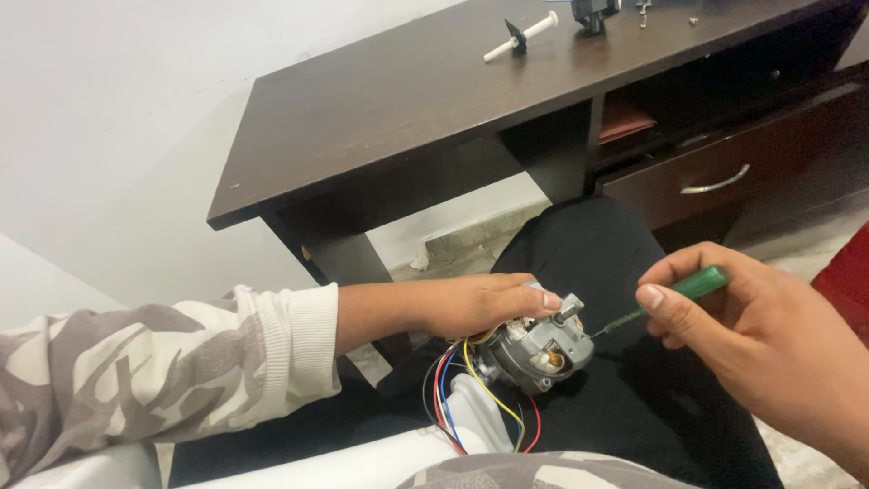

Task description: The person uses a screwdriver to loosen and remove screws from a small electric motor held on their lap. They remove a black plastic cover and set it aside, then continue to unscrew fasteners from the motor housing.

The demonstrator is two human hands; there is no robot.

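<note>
My left hand [471, 303] grips a small grey metal motor unit [539, 349] over my lap, fingers wrapped across its top. Red, blue, yellow and black wires [453, 398] trail from the unit down past a white plastic part [475, 412]. My right hand [751, 340] holds a green-handled screwdriver [674, 294], its thin shaft pointing left with the tip close to the unit's right side. Black trousers [597, 263] lie beneath both hands.
A dark brown desk [398, 100] stands ahead, with a white rod with a black piece [520, 36] and small dark parts on top. A drawer with a metal handle [715, 184] is at right. A white wall is at left, a red object [846, 276] at the right edge.
</note>
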